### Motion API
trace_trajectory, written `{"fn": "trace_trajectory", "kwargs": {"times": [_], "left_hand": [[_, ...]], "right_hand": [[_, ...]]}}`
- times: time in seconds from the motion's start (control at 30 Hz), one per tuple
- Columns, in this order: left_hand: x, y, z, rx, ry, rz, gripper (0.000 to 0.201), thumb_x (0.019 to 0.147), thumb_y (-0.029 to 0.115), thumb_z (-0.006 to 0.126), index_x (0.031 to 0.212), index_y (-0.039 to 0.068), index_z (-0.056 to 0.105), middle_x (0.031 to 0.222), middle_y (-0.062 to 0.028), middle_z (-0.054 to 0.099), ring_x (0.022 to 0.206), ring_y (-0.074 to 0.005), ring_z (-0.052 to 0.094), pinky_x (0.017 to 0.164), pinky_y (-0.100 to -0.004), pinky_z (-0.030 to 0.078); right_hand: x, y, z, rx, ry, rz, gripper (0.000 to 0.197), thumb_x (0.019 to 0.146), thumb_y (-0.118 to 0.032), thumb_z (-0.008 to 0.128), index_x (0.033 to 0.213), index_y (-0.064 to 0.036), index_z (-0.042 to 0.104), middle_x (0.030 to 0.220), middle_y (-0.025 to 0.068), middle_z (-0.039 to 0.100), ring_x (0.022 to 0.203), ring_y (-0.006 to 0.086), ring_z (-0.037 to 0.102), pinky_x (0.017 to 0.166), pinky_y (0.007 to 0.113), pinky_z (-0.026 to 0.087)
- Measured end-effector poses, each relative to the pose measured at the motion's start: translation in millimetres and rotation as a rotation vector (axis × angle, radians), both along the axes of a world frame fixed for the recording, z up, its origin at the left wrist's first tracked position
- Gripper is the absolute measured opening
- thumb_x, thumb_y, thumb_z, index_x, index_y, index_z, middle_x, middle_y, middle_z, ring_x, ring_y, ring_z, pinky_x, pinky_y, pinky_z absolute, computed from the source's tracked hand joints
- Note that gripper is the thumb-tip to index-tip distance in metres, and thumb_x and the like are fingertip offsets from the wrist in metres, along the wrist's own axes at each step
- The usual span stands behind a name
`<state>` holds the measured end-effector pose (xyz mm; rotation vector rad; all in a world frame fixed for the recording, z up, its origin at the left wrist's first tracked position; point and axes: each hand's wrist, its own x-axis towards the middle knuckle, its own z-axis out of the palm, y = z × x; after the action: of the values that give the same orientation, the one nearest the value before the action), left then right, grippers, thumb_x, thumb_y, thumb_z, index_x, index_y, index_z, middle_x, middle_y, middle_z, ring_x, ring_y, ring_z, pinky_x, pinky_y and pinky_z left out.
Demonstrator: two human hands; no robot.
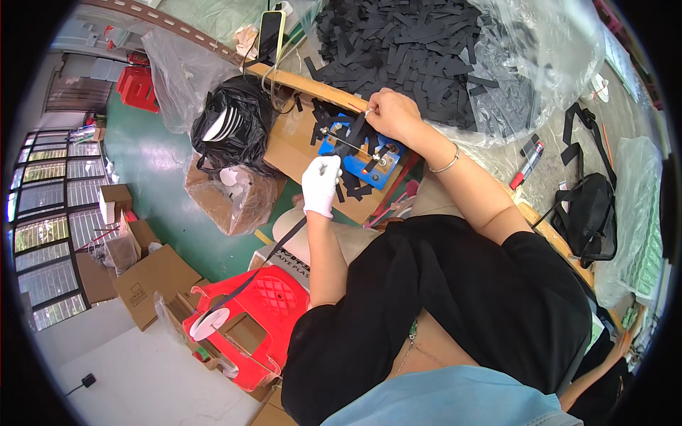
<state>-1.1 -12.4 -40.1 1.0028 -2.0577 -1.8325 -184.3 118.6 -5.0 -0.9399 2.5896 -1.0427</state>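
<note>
My left hand (322, 186), in a white glove, is closed on a black strap (266, 265) at the near left side of a small blue-based device (364, 172). From below that hand the strap runs back to a white-sided reel (210, 324) by the red stool. Bare and with a bracelet at the wrist, my right hand (392, 113) pinches at the device's far side. A black strap section (358, 135) spans the device between both hands. Metal rods and fittings sit on the blue base. The right fingertips partly hide what they grip.
A big heap of cut black strips (398, 53) lies on plastic sheeting beyond the wooden edge (320, 88). A phone (271, 34) stands far left of it. Left are a black plastic bag (238, 117) and a red stool (273, 295). Another person's arm (593, 376) shows lower right.
</note>
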Motion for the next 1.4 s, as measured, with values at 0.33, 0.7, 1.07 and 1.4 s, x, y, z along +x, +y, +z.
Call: {"fn": "trace_trajectory", "kwargs": {"times": [0.33,0.7,1.07,1.4], "left_hand": [[1,10,39,0.111,0.175,0.071,0.013,0.088,0.019,0.060,0.092,0.007,0.062,0.070,0.0036,0.057,0.056,-0.0010,0.046,0.049,-0.0146,0.034],[-13,15,37,0.082,0.098,-0.006,0.014,0.087,0.021,0.061,0.091,0.007,0.063,0.069,0.0023,0.058,0.055,-0.0016,0.046,0.049,-0.0154,0.034],[-1,2,12,0.030,-0.011,0.031,0.015,0.086,0.021,0.063,0.090,0.007,0.063,0.069,0.0022,0.059,0.056,-0.0018,0.047,0.051,-0.0161,0.035],[3,7,27,0.098,0.081,0.121,0.014,0.088,0.021,0.061,0.091,0.007,0.063,0.069,0.0028,0.058,0.056,-0.0014,0.046,0.050,-0.0156,0.035]], "right_hand": [[2,6,1,-0.332,-0.248,0.181,0.014,0.076,-0.015,0.066,0.082,-0.0027,0.064,0.074,0.0055,0.060,0.069,0.0154,0.058,0.063,0.029,0.046],[6,6,4,-0.262,-0.233,0.165,0.015,0.073,-0.014,0.065,0.079,-0.0006,0.063,0.074,0.0053,0.059,0.061,0.0138,0.055,0.059,0.028,0.045],[1,-3,5,0.055,-0.004,0.000,0.014,0.073,-0.020,0.061,0.079,-0.0078,0.066,0.089,0.0118,0.061,0.083,0.0309,0.062,0.073,0.041,0.050],[8,3,10,-0.021,0.038,0.044,0.019,0.073,-0.022,0.064,0.081,-0.0053,0.062,0.089,0.0119,0.060,0.082,0.0307,0.061,0.072,0.041,0.050]]}}
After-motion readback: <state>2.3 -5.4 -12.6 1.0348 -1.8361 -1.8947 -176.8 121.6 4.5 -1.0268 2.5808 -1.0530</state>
